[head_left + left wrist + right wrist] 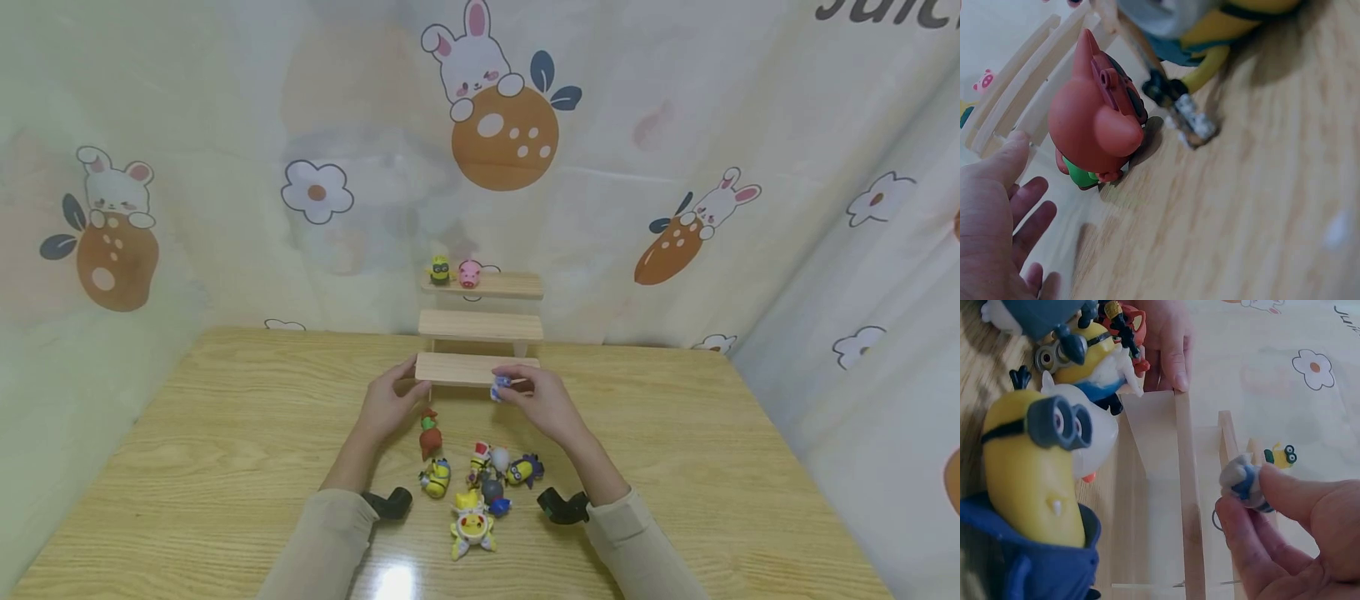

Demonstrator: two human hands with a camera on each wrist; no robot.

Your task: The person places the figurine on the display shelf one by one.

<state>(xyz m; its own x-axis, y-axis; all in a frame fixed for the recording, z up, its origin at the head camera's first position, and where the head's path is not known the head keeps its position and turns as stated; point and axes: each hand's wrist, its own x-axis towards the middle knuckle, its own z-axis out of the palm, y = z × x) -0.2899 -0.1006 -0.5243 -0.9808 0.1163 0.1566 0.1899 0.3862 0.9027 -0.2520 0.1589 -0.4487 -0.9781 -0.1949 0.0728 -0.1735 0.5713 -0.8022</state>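
Observation:
My right hand [543,402] pinches a small blue-and-white figurine [1244,482] between thumb and fingertips. In the head view the figurine overlaps the front edge of the lowest wooden shelf [461,369], toward its right end. My left hand [390,404] is at the left end of that shelf, its thumb against the shelf corner. Its fingers look loosely extended in the left wrist view. Close to this hand lies a red figurine with a green part [1094,122]. On the top shelf [510,286] stand a yellow minion figurine [440,271] and a pink pig figurine [469,273].
Nearer the body lie several figurines: a minion in blue [523,471], another minion [436,478], a yellow one in a white costume [472,527], and a tight cluster beside them. A printed curtain [375,100] hangs behind the wooden table [225,467]. Black wrist mounts [392,504] sit by both sleeves.

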